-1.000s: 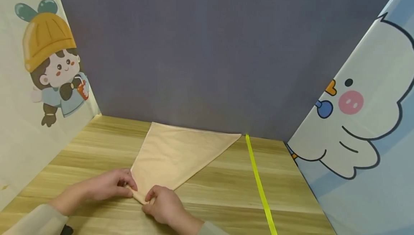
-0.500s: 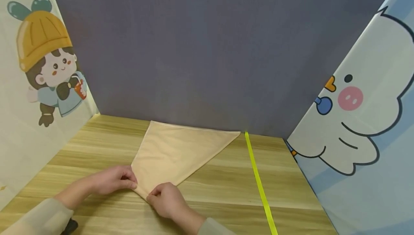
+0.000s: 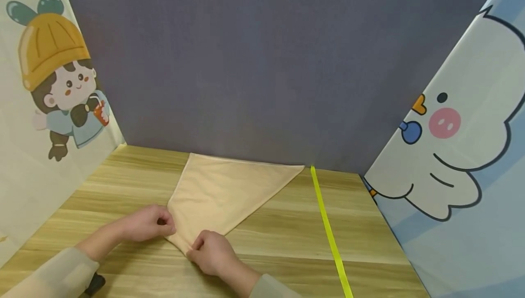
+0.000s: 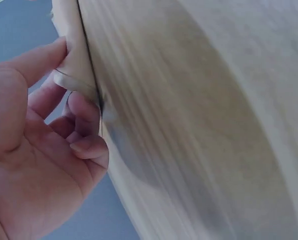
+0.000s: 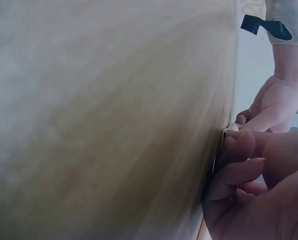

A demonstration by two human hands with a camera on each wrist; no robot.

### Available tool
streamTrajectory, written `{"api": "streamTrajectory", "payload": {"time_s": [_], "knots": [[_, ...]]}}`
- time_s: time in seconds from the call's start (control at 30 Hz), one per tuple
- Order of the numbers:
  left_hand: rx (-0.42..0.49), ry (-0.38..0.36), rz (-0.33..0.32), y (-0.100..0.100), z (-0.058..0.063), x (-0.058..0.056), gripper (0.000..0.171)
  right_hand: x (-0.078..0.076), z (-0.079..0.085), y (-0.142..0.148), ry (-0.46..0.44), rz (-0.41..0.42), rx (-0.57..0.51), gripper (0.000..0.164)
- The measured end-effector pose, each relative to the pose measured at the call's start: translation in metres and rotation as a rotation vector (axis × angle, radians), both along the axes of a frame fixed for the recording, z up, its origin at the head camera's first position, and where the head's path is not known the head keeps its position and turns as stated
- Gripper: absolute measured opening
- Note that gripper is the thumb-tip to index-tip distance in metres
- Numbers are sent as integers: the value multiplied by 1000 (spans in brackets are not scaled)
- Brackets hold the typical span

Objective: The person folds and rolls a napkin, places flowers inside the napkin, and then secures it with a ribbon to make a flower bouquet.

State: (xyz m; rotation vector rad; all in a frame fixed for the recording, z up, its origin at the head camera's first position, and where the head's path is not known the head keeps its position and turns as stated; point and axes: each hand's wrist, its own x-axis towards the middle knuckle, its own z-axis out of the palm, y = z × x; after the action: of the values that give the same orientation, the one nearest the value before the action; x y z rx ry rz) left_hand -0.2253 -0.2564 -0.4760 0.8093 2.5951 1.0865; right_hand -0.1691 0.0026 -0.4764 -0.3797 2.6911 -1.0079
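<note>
A peach-coloured cloth (image 3: 229, 188) lies flat on the wooden table, wide at the back and narrowing to a short folded edge at the front. At the left end of that edge, my left hand (image 3: 148, 223) pinches the fabric between thumb and fingers. My right hand (image 3: 214, 253) pinches the right end, its fingers curled under. The left wrist view shows a turned-over fold (image 4: 75, 83) of cloth between the left thumb and fingers. In the right wrist view the right fingers (image 5: 234, 175) curl low at the tabletop, with the left hand just beyond; the pinched cloth is mostly hidden.
A yellow strip (image 3: 328, 225) runs front to back on the table (image 3: 369, 243), right of the cloth. A dark grey panel (image 3: 262, 70) rises behind the table. Cartoon-printed panels flank both sides. A black object (image 3: 95, 284) shows beside the left sleeve.
Both hands have shifted slightly away from me along the cloth, the left more than the right. The rolled front edge seen earlier lies flatter now. The head view has tilted a little.
</note>
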Motion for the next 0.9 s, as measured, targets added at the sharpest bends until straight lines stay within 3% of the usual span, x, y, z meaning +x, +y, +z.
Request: {"api": "streamTrajectory", "payload": {"time_s": [0.17,0.43,0.6,0.8,0.9], "knots": [[50,-13,-3,3,-3,-3,15,1,0,1,-20,-1,-32,27],[58,132,-70,5,-4,-4,11,1,-1,0,-71,-7,-121,21],[31,177,-110,4,-4,-6,12,2,-4,2,-98,-24,-184,20],[22,79,-199,-5,3,-8,14,3,-3,1,-119,-22,-194,25],[9,69,-239,-7,6,-10,16,2,-3,1,-118,-25,-176,26]]}}
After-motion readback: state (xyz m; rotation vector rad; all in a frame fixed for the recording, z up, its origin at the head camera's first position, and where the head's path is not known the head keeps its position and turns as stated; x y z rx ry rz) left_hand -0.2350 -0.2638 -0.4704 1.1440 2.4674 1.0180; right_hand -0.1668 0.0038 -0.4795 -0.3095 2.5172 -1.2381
